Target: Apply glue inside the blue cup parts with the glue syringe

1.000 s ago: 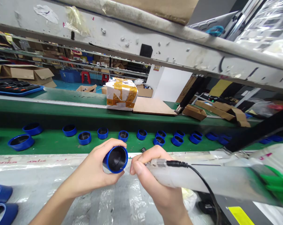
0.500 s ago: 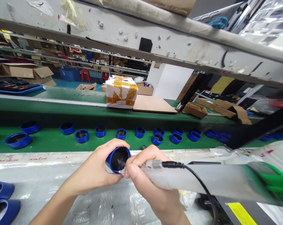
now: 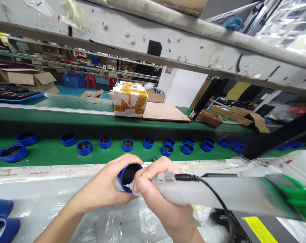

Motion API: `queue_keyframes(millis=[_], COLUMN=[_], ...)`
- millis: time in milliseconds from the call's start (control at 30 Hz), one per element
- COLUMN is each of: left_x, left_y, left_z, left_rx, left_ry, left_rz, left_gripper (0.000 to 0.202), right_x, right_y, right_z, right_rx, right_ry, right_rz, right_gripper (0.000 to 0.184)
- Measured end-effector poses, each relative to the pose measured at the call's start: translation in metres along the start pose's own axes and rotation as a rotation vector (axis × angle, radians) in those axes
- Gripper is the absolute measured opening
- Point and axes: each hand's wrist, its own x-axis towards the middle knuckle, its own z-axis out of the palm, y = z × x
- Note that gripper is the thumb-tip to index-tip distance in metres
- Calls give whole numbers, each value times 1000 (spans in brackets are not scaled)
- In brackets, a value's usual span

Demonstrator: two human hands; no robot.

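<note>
My left hand (image 3: 106,189) is wrapped round a blue ring-shaped cap (image 3: 129,176) with a black inside, its opening turned toward the right. My right hand (image 3: 165,199) grips a long translucent white dispenser tube (image 3: 218,194) with a black cable (image 3: 213,195) plugged into it. The tube's white tip touches the lower rim of the cap. Both hands hover over a plastic-covered work surface (image 3: 54,192).
A green conveyor belt (image 3: 54,153) runs past in front, carrying a row of several blue caps (image 3: 105,142). Two blue caps (image 3: 1,217) lie at the lower left. A taped box (image 3: 129,99), cardboard sheet (image 3: 164,113) and a grey shelf beam (image 3: 168,44) are behind and above.
The right hand has brought the tube's tip leftward from beside the cap to its rim. The left hand has turned the cap slightly toward the tip.
</note>
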Motion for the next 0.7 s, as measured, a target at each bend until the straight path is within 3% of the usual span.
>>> queue_keyframes(millis=[200, 467, 700], left_x=[0, 0, -2], left_y=[0, -3, -6], left_z=[3, 7, 9], left_rx=[-22, -6, 3], left_ry=[-32, -39, -60], left_rz=[16, 31, 32], left_gripper=[45, 49, 52], right_x=[3, 10, 9], right_y=[3, 0, 12], right_z=[-4, 4, -6], right_rx=[-2, 142, 126], right_ry=[-24, 48, 28], right_rz=[-60, -113, -165], right_gripper=[10, 19, 15])
